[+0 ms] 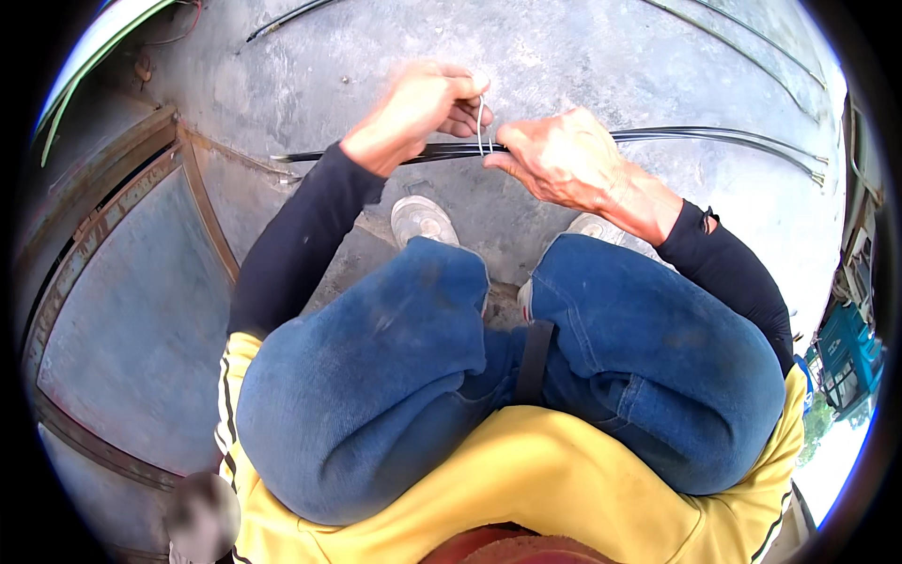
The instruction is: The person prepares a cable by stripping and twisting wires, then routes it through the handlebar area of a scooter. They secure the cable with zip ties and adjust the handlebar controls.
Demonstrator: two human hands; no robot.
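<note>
A bundle of thin black cables (658, 134) lies across the concrete in front of my shoes, its cut ends showing at both sides. Around its middle goes a thin white wire (481, 122), looped over the cables. My left hand (427, 101) pinches the upper end of this wire between thumb and finger, just above the bundle. My right hand (568, 158) is closed around the cables right beside the loop, thumb toward the wire. Its fingertips are partly hidden behind the hand.
More black cables (742, 47) lie on the floor at the far right, and another short length (287, 19) at the far left. A metal door or panel with a brown frame (202, 197) stands at the left. Green strands (94, 61) hang at the upper left. A teal crate (848, 348) is at the right edge.
</note>
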